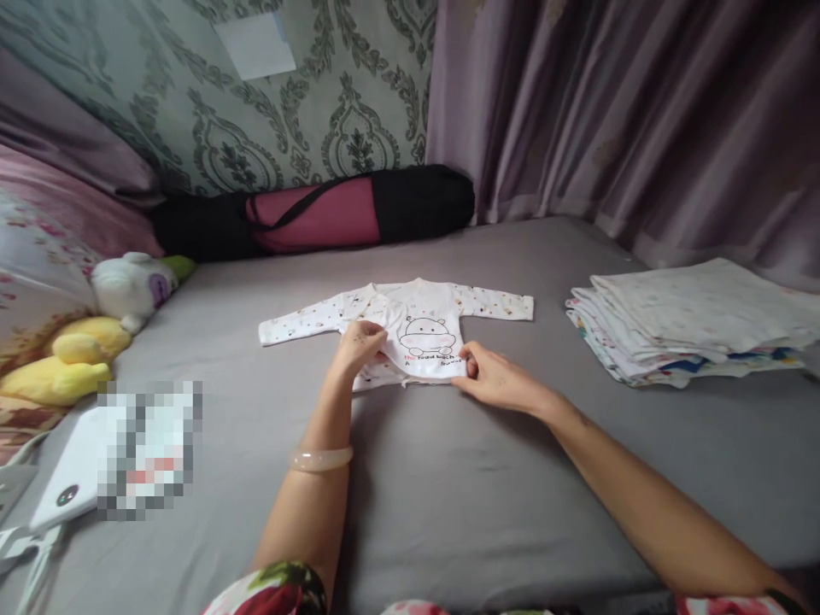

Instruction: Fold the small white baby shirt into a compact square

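Note:
A small white baby shirt (426, 329) lies spread on the grey sheet, both long sleeves stretched out sideways. Its front carries a line-drawn hippo face with lettering below, and small prints dot the sleeves. My left hand (364, 346) pinches the edge of the front panel, at the left of the drawing. At the lower right corner of the shirt, my right hand (496, 376) grips the hem between thumb and fingers. The bottom edge of the front panel curves a little above the layer beneath.
A stack of folded cloths (698, 316) sits at the right. Along the wall lies a black and maroon long bag (313, 213). Plush toys (131, 286), a white device (80, 461) with cables and a blurred-out item (154, 453) are at the left. Purple curtains (544, 102) hang behind.

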Demonstrator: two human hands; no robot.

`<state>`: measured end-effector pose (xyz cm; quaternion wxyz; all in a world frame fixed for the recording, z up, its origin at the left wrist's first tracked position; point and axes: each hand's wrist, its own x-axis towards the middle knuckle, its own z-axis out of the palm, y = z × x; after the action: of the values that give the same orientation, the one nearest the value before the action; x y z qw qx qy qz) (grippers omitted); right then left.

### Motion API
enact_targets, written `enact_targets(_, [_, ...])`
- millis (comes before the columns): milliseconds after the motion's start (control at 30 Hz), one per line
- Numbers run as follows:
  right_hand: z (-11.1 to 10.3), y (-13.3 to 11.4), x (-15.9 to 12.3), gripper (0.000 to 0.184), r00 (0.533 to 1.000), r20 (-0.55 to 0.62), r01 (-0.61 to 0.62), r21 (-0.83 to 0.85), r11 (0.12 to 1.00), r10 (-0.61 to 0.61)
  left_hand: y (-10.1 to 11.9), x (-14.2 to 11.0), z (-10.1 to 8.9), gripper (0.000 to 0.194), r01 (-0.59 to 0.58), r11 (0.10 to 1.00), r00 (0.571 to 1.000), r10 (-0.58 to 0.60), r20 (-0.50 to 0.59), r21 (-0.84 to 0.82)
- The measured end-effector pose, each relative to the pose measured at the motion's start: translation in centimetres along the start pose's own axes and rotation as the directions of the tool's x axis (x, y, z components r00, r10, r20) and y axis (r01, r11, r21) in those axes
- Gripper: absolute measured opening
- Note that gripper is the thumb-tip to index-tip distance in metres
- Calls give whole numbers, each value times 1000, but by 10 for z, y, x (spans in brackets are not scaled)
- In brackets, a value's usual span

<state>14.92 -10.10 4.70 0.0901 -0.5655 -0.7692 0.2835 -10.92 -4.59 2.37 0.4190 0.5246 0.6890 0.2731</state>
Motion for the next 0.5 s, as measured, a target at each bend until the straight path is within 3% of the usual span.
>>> enact_targets(133, [13, -11, -13, 34, 996, -89, -32, -159, 987, 18, 6, -8, -4, 43, -1, 998, 998, -3, 60, 58])
enact_targets(333, [29, -19, -14, 35, 978, -193, -143, -317, 938, 84, 11, -12, -10, 39, -45, 985, 994, 26, 108, 169])
enact_targets(500, [31, -26, -19, 27, 982, -167, -150, -378, 914, 92, 10, -10, -12, 38, -57, 978, 994, 36, 107, 201])
